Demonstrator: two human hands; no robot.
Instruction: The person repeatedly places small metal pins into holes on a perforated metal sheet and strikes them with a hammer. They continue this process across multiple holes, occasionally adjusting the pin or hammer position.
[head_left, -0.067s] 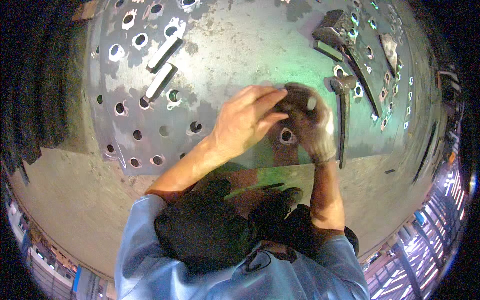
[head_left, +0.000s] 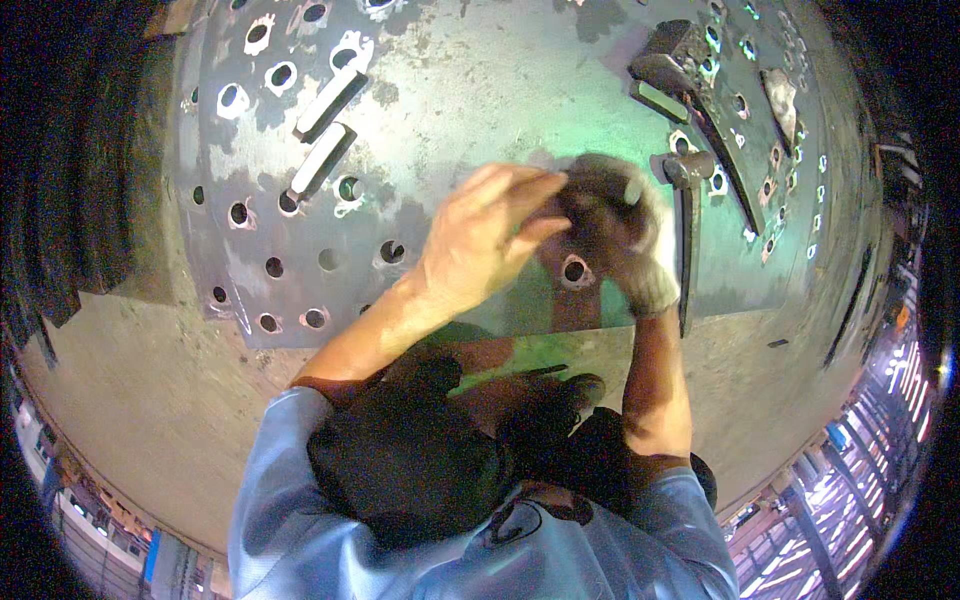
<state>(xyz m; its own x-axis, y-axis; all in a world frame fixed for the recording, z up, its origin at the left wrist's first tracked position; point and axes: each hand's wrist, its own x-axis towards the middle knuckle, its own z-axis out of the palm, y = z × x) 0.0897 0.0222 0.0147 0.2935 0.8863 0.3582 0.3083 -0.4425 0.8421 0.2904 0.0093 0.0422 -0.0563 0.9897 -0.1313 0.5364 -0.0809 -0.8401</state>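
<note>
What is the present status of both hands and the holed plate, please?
Bare left hand beside gloved right hand; blurred, grip unclear. Holed metal plate below both. Hammer lies close on the right, not between hands.

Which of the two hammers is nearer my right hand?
The grey metal hammer with the smaller head, lying just right of your gloved right hand. The dark metal hammer with the bigger head lies farther off.

Two pale bars [head_left: 328,103], left of a sledgehammer [head_left: 712,140]
</note>
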